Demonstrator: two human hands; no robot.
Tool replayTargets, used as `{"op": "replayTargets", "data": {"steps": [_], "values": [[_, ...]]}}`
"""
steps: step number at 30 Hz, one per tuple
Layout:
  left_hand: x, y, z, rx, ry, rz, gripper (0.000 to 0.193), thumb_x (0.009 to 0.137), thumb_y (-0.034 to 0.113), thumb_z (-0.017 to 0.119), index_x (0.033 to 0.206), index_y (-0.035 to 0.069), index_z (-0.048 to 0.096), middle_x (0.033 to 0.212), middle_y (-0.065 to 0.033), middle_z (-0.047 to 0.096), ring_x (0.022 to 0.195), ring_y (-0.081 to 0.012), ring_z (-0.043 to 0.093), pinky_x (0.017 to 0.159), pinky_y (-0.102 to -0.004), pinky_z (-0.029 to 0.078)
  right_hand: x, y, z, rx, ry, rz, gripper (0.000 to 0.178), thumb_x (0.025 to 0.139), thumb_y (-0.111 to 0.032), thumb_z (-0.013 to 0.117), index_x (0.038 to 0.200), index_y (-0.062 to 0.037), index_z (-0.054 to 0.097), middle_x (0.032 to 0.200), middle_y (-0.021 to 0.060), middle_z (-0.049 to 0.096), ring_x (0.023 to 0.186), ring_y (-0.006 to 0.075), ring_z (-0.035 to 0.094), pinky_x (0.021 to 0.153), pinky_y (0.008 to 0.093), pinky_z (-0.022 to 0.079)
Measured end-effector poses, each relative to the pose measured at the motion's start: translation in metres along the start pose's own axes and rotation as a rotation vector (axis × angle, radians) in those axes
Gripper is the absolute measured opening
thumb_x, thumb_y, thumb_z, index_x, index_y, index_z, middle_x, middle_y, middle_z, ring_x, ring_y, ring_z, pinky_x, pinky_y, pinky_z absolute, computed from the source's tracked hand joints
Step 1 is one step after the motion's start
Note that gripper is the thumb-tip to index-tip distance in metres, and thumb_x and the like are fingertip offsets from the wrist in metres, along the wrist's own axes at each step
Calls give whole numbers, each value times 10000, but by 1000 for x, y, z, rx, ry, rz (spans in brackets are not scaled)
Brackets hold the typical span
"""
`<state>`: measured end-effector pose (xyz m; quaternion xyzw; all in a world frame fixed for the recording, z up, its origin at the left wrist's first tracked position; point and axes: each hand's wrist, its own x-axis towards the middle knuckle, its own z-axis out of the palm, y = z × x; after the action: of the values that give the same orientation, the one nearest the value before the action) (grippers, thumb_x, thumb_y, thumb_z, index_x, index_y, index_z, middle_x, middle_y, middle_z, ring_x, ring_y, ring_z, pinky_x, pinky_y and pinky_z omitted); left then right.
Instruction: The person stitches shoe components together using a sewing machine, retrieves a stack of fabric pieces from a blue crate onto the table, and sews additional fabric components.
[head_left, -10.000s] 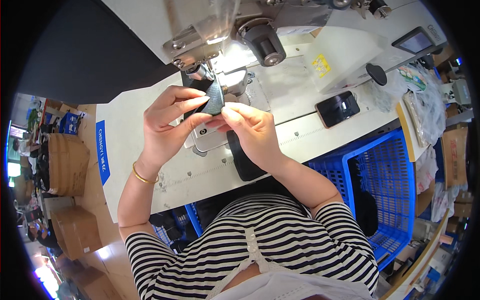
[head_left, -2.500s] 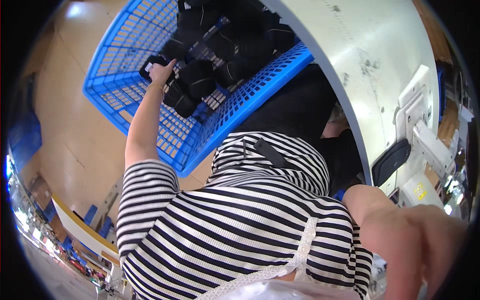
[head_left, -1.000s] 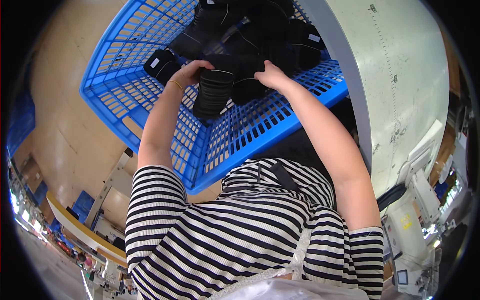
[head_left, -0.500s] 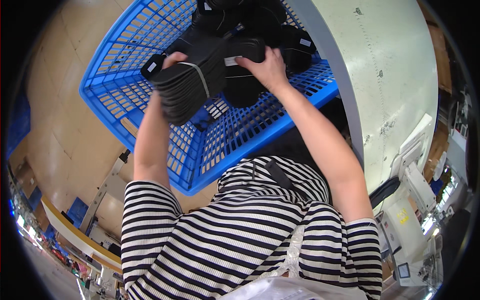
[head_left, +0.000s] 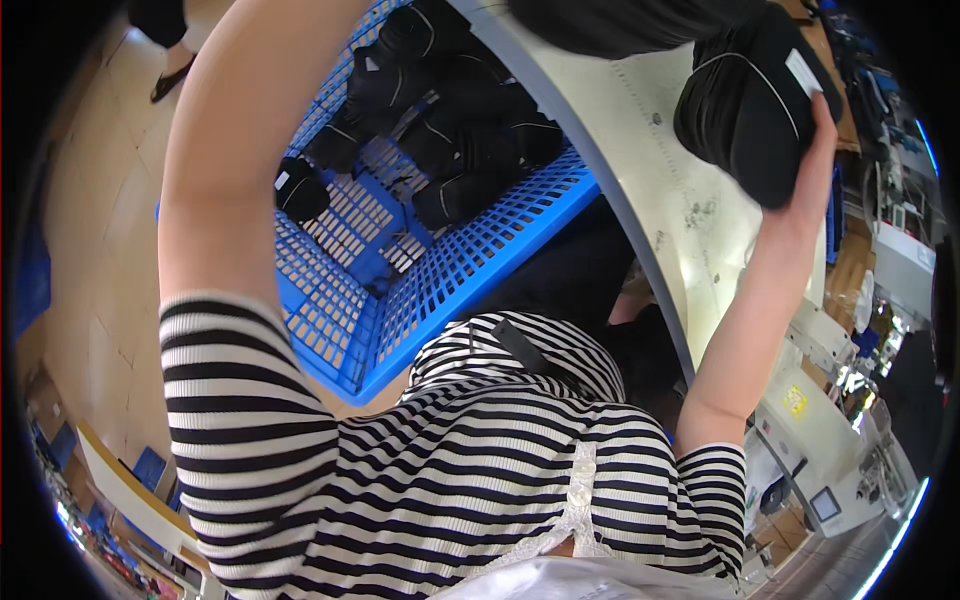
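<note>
Over the pale table on the right, my right hand grips a banded stack of black, round-ended flat pieces. Its fingers lie along the side, beside a white label. A second black stack is cut off by the top edge, touching or nearly touching the first. My left forearm reaches up out of the picture, so the left hand is hidden. Below, a blue plastic basket holds several more black banded stacks, some with white labels.
The pale tabletop has a curved grey edge beside the basket. White machine parts stand at the lower right. Tan floor lies to the left, with another person's foot at the upper left.
Both arms have risen from the basket. The stack in my right hand has moved up and right over the table, and my left hand has left the view at the top.
</note>
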<state>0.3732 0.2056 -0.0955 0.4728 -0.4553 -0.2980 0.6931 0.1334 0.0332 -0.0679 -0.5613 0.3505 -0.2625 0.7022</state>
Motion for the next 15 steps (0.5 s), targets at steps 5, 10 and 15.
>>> {"op": "replayTargets", "data": {"steps": [5,10,15], "values": [[123,-44,48,28,-117,-42,344,730,122,659,1045,-15,648,917,-105,677,788,-210,635,758,-295,514,92,16,-58,95,59,111,461,901,-429,622,1221,-97,636,1218,77,660,1111,238,615,991,409,464],[94,-54,33,621,168,78,352,793,146,655,1097,-19,592,984,-113,630,847,-228,602,819,-328,483,140,10,-71,100,-37,40,480,878,-436,658,1246,-131,623,1237,68,647,1172,262,568,1006,438,432],[-87,-74,-17,1257,736,395,370,856,170,652,1150,-22,536,1051,-122,583,905,-247,568,880,-361,452,49,7,-66,-272,387,-446,545,873,-274,703,1306,-5,511,1295,101,520,1219,209,486,1026,391,420]]}}
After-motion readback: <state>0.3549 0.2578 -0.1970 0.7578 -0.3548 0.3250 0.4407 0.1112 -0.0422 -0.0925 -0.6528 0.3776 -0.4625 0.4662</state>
